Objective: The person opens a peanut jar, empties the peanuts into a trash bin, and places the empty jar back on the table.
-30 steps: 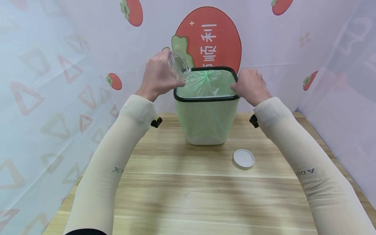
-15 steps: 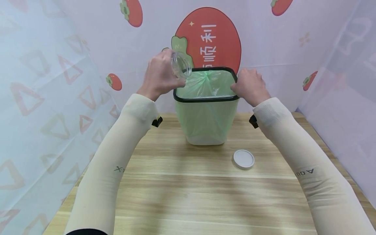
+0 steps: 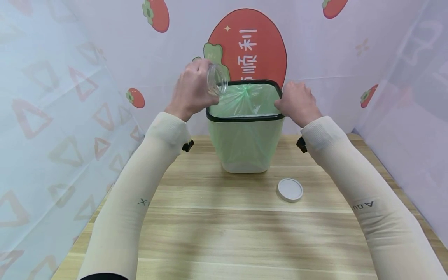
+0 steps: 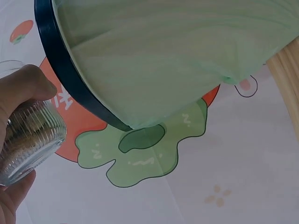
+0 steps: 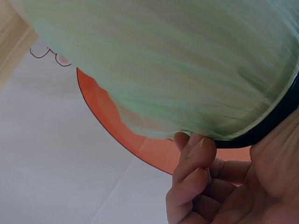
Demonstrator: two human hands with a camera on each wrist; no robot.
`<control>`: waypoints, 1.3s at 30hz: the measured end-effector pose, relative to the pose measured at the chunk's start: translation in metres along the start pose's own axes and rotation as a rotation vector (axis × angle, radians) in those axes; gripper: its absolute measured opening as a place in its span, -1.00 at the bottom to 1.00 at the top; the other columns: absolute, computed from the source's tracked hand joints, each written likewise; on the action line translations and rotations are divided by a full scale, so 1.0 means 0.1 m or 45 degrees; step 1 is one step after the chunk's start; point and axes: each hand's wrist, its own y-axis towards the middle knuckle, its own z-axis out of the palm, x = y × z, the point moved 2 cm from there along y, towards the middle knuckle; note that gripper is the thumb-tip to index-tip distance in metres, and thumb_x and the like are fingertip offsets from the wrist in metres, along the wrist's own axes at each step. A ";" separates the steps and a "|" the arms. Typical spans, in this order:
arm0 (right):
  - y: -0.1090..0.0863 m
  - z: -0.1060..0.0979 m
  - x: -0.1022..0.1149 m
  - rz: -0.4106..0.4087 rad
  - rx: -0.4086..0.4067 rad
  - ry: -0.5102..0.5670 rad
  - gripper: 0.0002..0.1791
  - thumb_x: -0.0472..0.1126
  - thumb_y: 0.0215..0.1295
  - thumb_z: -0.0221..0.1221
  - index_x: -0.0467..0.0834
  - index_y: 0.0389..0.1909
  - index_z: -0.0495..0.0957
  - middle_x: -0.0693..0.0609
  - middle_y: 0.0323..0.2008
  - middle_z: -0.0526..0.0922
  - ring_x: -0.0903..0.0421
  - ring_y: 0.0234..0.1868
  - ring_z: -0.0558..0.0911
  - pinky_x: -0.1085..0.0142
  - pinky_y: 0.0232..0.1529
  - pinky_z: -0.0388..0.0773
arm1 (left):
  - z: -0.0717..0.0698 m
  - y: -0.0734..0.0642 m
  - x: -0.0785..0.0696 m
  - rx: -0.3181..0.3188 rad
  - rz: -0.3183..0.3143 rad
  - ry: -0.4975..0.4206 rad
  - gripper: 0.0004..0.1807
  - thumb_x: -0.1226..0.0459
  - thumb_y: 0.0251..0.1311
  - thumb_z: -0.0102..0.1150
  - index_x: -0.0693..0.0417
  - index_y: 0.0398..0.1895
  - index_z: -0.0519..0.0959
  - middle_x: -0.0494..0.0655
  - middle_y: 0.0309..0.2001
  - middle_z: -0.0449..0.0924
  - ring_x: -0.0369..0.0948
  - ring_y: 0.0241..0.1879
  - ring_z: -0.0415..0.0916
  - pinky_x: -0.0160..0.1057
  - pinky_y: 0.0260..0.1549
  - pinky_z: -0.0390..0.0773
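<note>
Jar [image 3: 217,79], clear and ribbed, is gripped by the left hand [image 3: 192,89], the thumb and fingers being curled round its wall. It is held tilted at the left side of the bin's black rim [image 3: 246,119], with a round end turned toward the opening; whether these 2 touch cannot be told. The same rim is clasped at the right by the right hand [image 3: 299,102], whose fingers are bent against the outside. The bin [image 3: 243,168] is covered by a green liner [image 3: 241,142] and is stood on a wooden table [image 3: 224,249]. Nearer the person, 1 white lid [image 3: 290,189] is laid flat. Behind, a pale backdrop [image 3: 332,54] is printed with red fruit.
</note>
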 end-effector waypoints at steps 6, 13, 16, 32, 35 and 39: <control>0.00 0.00 0.00 0.004 0.001 0.007 -0.77 -0.19 0.41 0.11 -0.32 -0.26 0.55 -0.17 -0.36 0.53 -0.06 -0.46 0.57 0.23 -0.58 0.49 | 0.01 0.01 -0.01 -0.024 0.058 0.031 -0.23 0.30 0.01 0.52 0.26 0.34 0.45 0.20 0.30 0.54 0.09 0.35 0.45 0.04 0.36 0.59; 0.00 0.00 0.00 -0.002 0.003 0.013 -0.77 -0.20 0.41 0.11 -0.34 -0.20 0.55 -0.19 -0.32 0.55 -0.06 -0.45 0.58 0.24 -0.58 0.50 | 0.01 0.01 -0.01 -0.036 0.100 0.087 -0.26 0.38 0.03 0.47 0.28 0.34 0.42 0.20 0.30 0.53 0.08 0.38 0.40 0.04 0.38 0.57; 0.00 0.00 0.00 0.000 0.002 0.009 -0.77 -0.20 0.41 0.10 -0.34 -0.20 0.55 -0.19 -0.31 0.55 -0.07 -0.44 0.58 0.23 -0.57 0.51 | 0.01 0.00 -0.01 -0.027 0.110 0.108 -0.24 0.38 0.05 0.48 0.28 0.36 0.40 0.20 0.32 0.51 0.07 0.40 0.38 0.03 0.40 0.56; 0.00 0.00 0.01 0.011 0.015 0.021 -0.75 -0.21 0.42 0.09 -0.34 -0.12 0.55 -0.20 -0.27 0.57 -0.08 -0.41 0.60 0.21 -0.52 0.55 | 0.05 0.03 -0.07 -0.041 0.209 0.185 -0.26 0.43 0.10 0.45 0.31 0.39 0.39 0.23 0.35 0.49 0.12 0.42 0.35 -0.02 0.46 0.49; 0.00 0.00 0.01 0.010 0.013 0.018 -0.75 -0.21 0.41 0.09 -0.34 -0.13 0.55 -0.20 -0.28 0.56 -0.08 -0.41 0.60 0.21 -0.52 0.54 | 0.05 0.03 -0.09 -0.049 0.232 0.218 -0.28 0.43 0.13 0.43 0.32 0.40 0.39 0.24 0.35 0.48 0.13 0.42 0.35 -0.01 0.47 0.48; -0.01 0.01 0.01 0.004 0.003 0.013 -0.77 -0.22 0.40 0.08 -0.33 -0.18 0.55 -0.19 -0.30 0.55 -0.08 -0.42 0.59 0.21 -0.53 0.53 | 0.06 0.04 -0.11 -0.056 0.257 0.248 -0.32 0.44 0.17 0.39 0.32 0.38 0.41 0.23 0.33 0.49 0.12 0.41 0.36 -0.03 0.47 0.48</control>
